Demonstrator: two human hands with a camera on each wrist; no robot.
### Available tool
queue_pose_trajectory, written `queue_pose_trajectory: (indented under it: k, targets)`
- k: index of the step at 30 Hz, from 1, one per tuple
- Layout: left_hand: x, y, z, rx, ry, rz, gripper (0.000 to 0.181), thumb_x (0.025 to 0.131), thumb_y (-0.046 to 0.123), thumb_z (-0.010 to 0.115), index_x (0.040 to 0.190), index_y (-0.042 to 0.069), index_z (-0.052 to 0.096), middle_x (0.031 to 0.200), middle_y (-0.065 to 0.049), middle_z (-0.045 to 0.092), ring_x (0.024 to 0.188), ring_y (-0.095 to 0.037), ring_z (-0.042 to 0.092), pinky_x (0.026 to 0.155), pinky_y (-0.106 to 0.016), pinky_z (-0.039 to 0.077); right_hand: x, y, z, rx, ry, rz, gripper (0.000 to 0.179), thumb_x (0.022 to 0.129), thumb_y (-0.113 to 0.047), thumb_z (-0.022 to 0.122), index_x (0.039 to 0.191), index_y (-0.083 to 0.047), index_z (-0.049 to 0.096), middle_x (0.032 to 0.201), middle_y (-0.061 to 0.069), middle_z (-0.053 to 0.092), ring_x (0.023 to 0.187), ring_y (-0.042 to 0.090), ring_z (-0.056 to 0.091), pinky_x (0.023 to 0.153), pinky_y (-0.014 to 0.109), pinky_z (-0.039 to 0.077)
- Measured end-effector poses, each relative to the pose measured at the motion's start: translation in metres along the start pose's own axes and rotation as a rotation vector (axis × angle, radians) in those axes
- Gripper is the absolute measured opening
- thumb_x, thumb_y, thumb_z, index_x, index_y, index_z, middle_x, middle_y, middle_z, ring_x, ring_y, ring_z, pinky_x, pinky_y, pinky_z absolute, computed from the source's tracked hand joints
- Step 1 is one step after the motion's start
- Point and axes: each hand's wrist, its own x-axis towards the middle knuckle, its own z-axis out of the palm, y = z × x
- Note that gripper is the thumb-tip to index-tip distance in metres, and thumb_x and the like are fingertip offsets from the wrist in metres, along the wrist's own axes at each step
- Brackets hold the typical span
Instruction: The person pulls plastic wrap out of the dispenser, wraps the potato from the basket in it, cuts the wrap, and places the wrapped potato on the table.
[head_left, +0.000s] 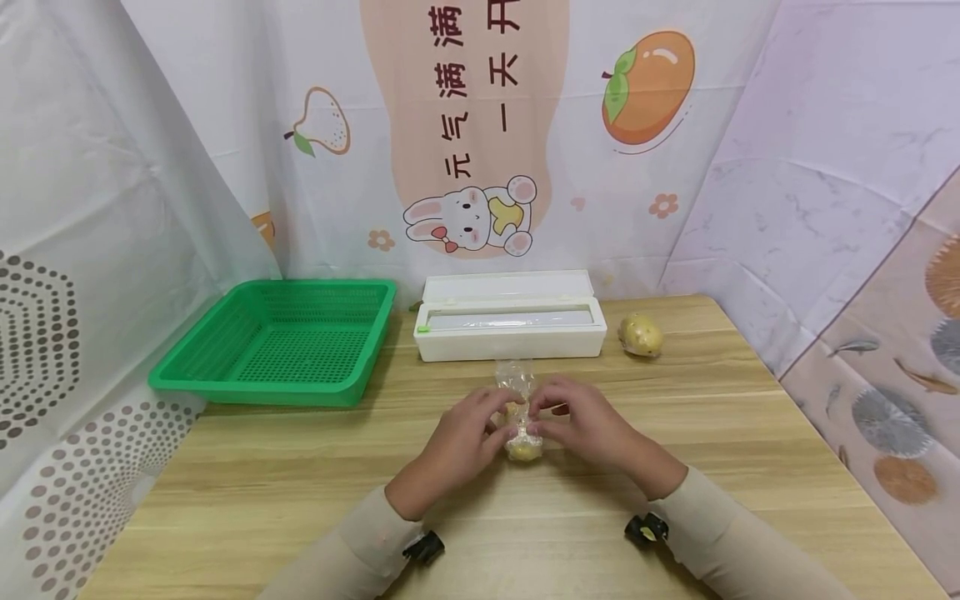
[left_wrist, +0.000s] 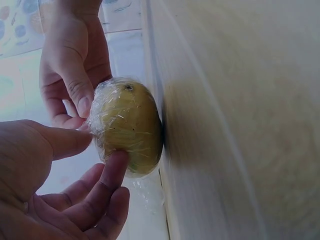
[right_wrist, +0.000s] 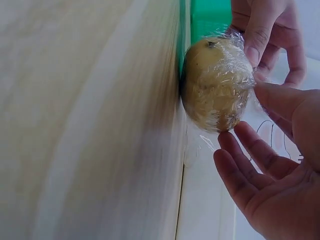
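On the wooden table, a potato (head_left: 524, 452) sits between both hands, wrapped in clear plastic wrap (head_left: 515, 375) whose loose end stretches toward the back. My left hand (head_left: 467, 427) holds the wrap on the potato's left side, thumb on top and a fingertip against the potato's far side. From the right, my right hand (head_left: 588, 423) grips the film the same way, with thumb tips meeting near the top. Crinkled film bunches over the upper face of the potato (left_wrist: 134, 122) in the left wrist view. Fingers partly cover the potato in the head view.
Behind the hands stands a white plastic wrap dispenser (head_left: 510, 343), its lid raised. A green basket (head_left: 352, 392) sits at the back left. Another potato (head_left: 641, 335), with a shiny surface, lies right of the dispenser. A printed cloth (head_left: 330, 217) hangs behind the table.
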Motion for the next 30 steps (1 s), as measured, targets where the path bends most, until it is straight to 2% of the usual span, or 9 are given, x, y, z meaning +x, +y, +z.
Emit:
queue_pose_trajectory:
  k: [5, 8, 11, 15, 20, 22, 27, 30]
  targets:
    - [-0.0004, -0.0013, -0.0005, 0.076, -0.008, 0.03, 0.031, 0.1, 0.027, 0.071, 0.131, 0.026, 0.072, 0.115, 0.002, 0.062, 0.082, -0.006, 0.059, 0.071, -0.022, 0.051, 0.0003, 0.0001, -0.0014, -0.023, -0.014, 0.03, 0.017, 0.09, -0.018, 0.082, 0.103, -0.024, 0.074, 0.113, -0.01, 0.069, 0.108, 0.016, 0.07, 0.09, 0.041, 0.06]
    - [-0.0005, -0.0021, -0.0004, 0.109, -0.027, 0.049, 0.031, 0.102, 0.027, 0.068, 0.133, 0.023, 0.072, 0.115, 0.002, 0.06, 0.081, -0.007, 0.054, 0.071, -0.022, 0.048, 0.0008, -0.0004, -0.0021, -0.051, -0.028, 0.048, 0.017, 0.091, -0.022, 0.081, 0.106, -0.026, 0.076, 0.114, -0.011, 0.07, 0.109, 0.014, 0.068, 0.09, 0.041, 0.06]
    - [-0.0002, -0.0028, 0.0004, 0.151, -0.056, 0.068, 0.034, 0.105, 0.026, 0.062, 0.138, 0.021, 0.068, 0.118, 0.0, 0.058, 0.083, -0.008, 0.053, 0.072, -0.022, 0.048, 0.0008, -0.0007, -0.0029, -0.098, -0.037, 0.041, 0.017, 0.094, -0.024, 0.079, 0.11, -0.025, 0.079, 0.118, -0.008, 0.07, 0.112, 0.015, 0.066, 0.092, 0.042, 0.059]
    - [-0.0002, -0.0027, 0.0011, 0.255, -0.093, 0.091, 0.04, 0.108, 0.027, 0.056, 0.147, 0.02, 0.06, 0.121, -0.003, 0.056, 0.084, -0.009, 0.053, 0.073, -0.022, 0.049, 0.0005, -0.0006, -0.0041, -0.15, -0.047, 0.027, 0.022, 0.097, -0.026, 0.074, 0.118, -0.022, 0.078, 0.125, -0.002, 0.069, 0.119, 0.018, 0.065, 0.095, 0.043, 0.058]
    - [-0.0019, -0.0001, 0.0002, 0.362, -0.134, 0.097, 0.048, 0.109, 0.036, 0.052, 0.154, 0.021, 0.051, 0.128, -0.003, 0.055, 0.094, -0.013, 0.055, 0.08, -0.028, 0.053, 0.0005, -0.0012, -0.0055, -0.154, -0.052, 0.061, 0.027, 0.098, -0.025, 0.073, 0.125, -0.019, 0.076, 0.135, 0.01, 0.068, 0.125, 0.025, 0.065, 0.098, 0.044, 0.057]
    - [-0.0022, 0.0, 0.0004, 0.385, -0.144, 0.103, 0.05, 0.109, 0.038, 0.052, 0.156, 0.022, 0.048, 0.131, -0.004, 0.054, 0.099, -0.014, 0.057, 0.083, -0.031, 0.053, 0.0003, -0.0014, -0.0056, -0.142, -0.051, 0.09, 0.029, 0.097, -0.026, 0.074, 0.126, -0.02, 0.076, 0.136, 0.01, 0.069, 0.123, 0.023, 0.066, 0.097, 0.043, 0.057]
    - [-0.0023, -0.0007, -0.0003, 0.424, -0.135, 0.114, 0.052, 0.107, 0.039, 0.055, 0.157, 0.025, 0.047, 0.13, -0.002, 0.056, 0.1, -0.015, 0.059, 0.083, -0.033, 0.054, 0.0003, -0.0017, -0.0043, -0.114, -0.063, 0.12, 0.038, 0.091, -0.034, 0.081, 0.126, -0.021, 0.076, 0.132, 0.003, 0.071, 0.104, 0.016, 0.069, 0.087, 0.039, 0.06]
    - [-0.0024, -0.0007, -0.0015, 0.447, -0.129, 0.125, 0.053, 0.106, 0.039, 0.057, 0.156, 0.026, 0.048, 0.13, -0.001, 0.057, 0.1, -0.015, 0.06, 0.082, -0.034, 0.053, 0.0004, -0.0029, -0.0034, -0.121, -0.065, 0.119, 0.043, 0.087, -0.038, 0.084, 0.125, -0.02, 0.076, 0.133, 0.003, 0.071, 0.105, 0.015, 0.069, 0.086, 0.035, 0.059]
